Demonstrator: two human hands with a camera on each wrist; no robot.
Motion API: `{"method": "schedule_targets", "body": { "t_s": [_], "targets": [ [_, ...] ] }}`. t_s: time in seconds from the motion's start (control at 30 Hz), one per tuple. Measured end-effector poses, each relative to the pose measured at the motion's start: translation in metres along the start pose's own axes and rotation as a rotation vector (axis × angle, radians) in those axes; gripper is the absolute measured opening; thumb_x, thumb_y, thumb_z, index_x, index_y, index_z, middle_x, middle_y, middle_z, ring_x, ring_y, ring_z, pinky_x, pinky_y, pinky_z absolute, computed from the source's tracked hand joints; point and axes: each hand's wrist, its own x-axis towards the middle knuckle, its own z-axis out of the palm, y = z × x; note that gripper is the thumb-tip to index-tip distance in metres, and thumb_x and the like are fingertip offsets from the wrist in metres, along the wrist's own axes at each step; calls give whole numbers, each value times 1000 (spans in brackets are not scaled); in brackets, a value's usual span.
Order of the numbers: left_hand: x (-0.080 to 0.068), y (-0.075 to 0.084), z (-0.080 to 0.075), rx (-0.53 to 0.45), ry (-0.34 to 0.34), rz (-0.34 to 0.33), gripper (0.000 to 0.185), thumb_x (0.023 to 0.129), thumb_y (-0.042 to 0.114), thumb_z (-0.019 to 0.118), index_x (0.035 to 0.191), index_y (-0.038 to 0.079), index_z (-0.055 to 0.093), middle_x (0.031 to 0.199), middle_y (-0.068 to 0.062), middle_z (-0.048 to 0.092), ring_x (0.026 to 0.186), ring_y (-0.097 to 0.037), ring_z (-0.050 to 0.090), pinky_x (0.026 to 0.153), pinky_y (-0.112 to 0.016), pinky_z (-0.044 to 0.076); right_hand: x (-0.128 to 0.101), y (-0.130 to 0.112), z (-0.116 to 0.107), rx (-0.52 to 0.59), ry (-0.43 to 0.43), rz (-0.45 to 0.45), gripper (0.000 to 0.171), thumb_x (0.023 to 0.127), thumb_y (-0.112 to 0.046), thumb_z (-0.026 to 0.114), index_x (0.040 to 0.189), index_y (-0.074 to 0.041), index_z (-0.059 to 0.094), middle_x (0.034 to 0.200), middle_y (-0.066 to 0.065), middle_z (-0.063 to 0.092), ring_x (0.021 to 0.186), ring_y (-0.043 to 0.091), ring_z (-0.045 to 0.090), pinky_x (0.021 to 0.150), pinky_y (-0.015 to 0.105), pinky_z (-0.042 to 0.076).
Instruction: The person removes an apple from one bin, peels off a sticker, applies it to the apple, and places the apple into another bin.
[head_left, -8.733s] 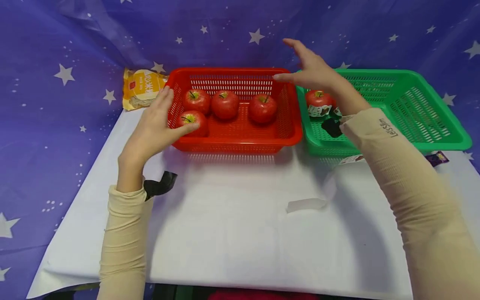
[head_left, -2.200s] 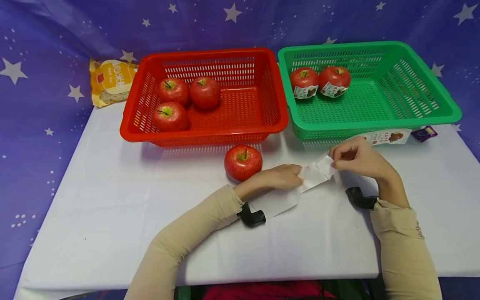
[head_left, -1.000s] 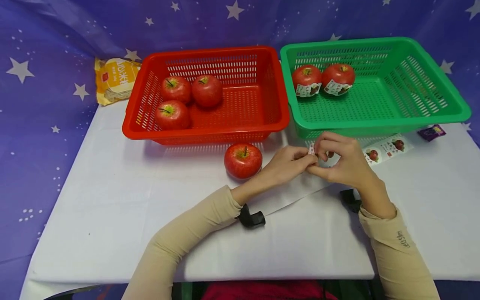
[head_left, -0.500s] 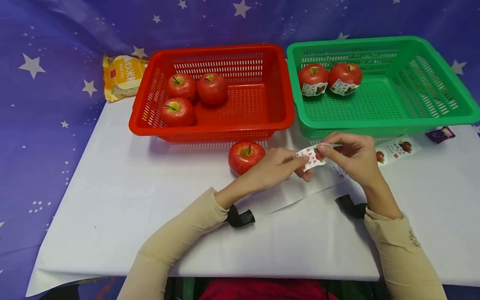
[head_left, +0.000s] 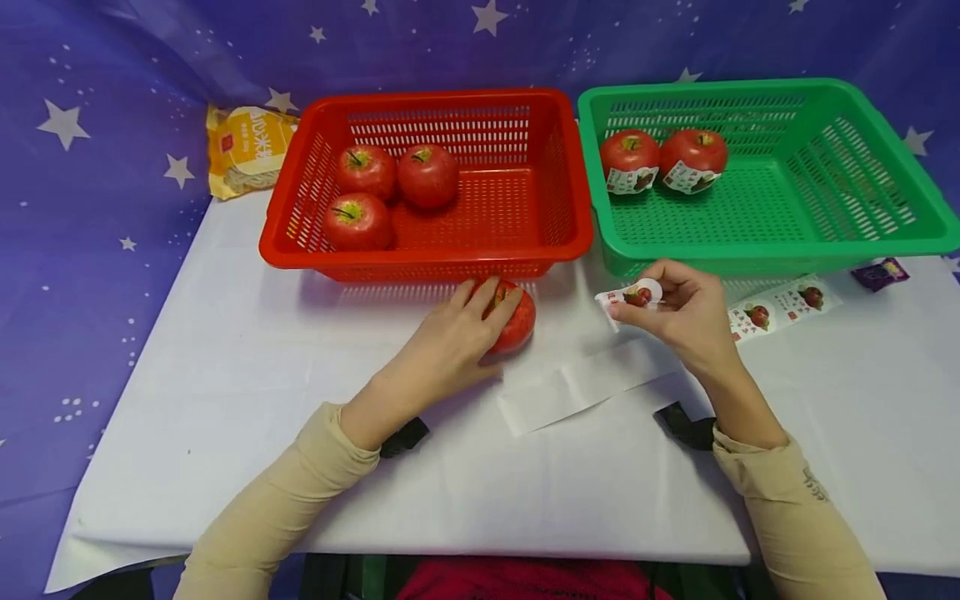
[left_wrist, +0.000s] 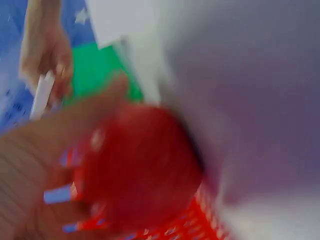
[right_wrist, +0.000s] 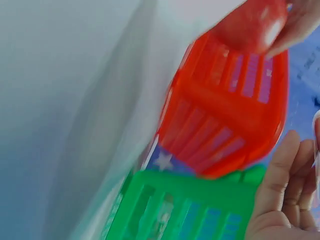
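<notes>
Nearest the person, a bare strip of backing paper (head_left: 581, 387) lies flat on the white table (head_left: 225, 400), between the two forearms. Just beyond it, the left hand (head_left: 457, 342) curls over a loose apple (head_left: 516, 321) that sits on the table in front of the red basket (head_left: 427, 258); the fingers wrap its top and near side, so it is gripped, not merely touched. The blurred left wrist view shows the same: fingers round a red apple (left_wrist: 140, 165). To the right, and apart from the apple, the right hand (head_left: 686, 312) pinches a small fruit sticker (head_left: 630, 296) between thumb and fingertips, its printed face partly curled. A sheet with more stickers (head_left: 780, 304) lies just beside that hand, at the foot of the green basket (head_left: 750, 254).

Farther back, the red basket holds three plain apples (head_left: 390, 187), while the green basket holds two labelled apples (head_left: 663, 158). A yellow packet (head_left: 247, 150) rests at the far left corner and a small purple wrapper (head_left: 877, 272) at the far right.

Judging from this, the step in hand is labelling: the sticker is peeled and the apple steadied. The next move seems to call for bringing the sticker across to the apple's exposed side and pressing it flat without creasing, while the left hand keeps the fruit from rolling.
</notes>
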Motion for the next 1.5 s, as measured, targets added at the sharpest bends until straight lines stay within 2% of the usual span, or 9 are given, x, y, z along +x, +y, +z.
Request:
{"method": "schedule_targets", "body": {
  "t_s": [0.1,0.17,0.3,0.4,0.73,0.9,1.13,1.27,1.5],
  "targets": [
    [6,-2,7,-31,33,0,82,73,27,84,140,2,45,134,-23,51,117,-39,52,92,-46,52,-3,-3,13,-34,-49,63,32,66,15,77,69,-8,55,59,-8,55,47,4,42,44,18,37],
    [12,-4,9,-148,31,-15,80,72,27,85,139,3,47,131,-20,54,115,-34,55,94,-43,51,-4,-4,22,-50,-71,98,33,67,12,79,69,-10,53,59,-8,51,49,4,42,45,18,38],
    [22,-4,11,-422,-55,-2,81,73,36,83,138,3,48,130,-15,59,115,-25,59,97,-38,50,-7,-2,39,-129,-109,135,33,69,4,81,69,-13,52,60,-10,48,52,3,39,46,19,35],
    [27,0,14,-510,-91,26,80,75,40,81,137,3,48,126,-11,62,110,-20,62,92,-33,52,-8,-1,45,-169,-111,142,34,70,1,81,68,-15,51,60,-11,46,52,3,38,46,20,33],
    [33,9,17,-549,-68,19,72,76,38,80,132,4,51,117,-7,63,98,-14,61,82,-24,53,-11,-3,46,-387,-47,112,33,67,-10,86,71,-5,53,58,-11,46,52,5,40,45,21,33],
    [33,12,20,-535,-28,2,64,77,43,79,123,5,54,108,-4,65,90,-12,63,78,-23,53,-11,-4,48,-419,-33,123,34,68,-13,87,74,-2,55,59,-11,47,52,5,42,46,21,34],
    [34,13,17,-526,-66,-36,48,94,50,54,122,10,54,101,2,61,85,-8,58,74,-21,50,-10,-3,45,-467,-28,109,33,68,-13,87,78,-2,57,62,-10,51,54,5,44,47,20,36],
    [34,10,11,-536,-130,-17,46,98,45,48,127,9,51,108,-2,61,95,-11,59,86,-26,50,-8,-2,41,-437,-77,142,34,70,-11,85,87,-1,58,67,-8,55,57,5,50,50,19,41],
    [33,1,9,-552,-213,42,49,99,42,49,135,9,44,118,-2,58,111,-15,56,98,-30,45,0,9,35,-413,-304,270,54,85,-18,73,129,-2,46,91,8,52,66,10,51,57,23,45]
  ]
}}
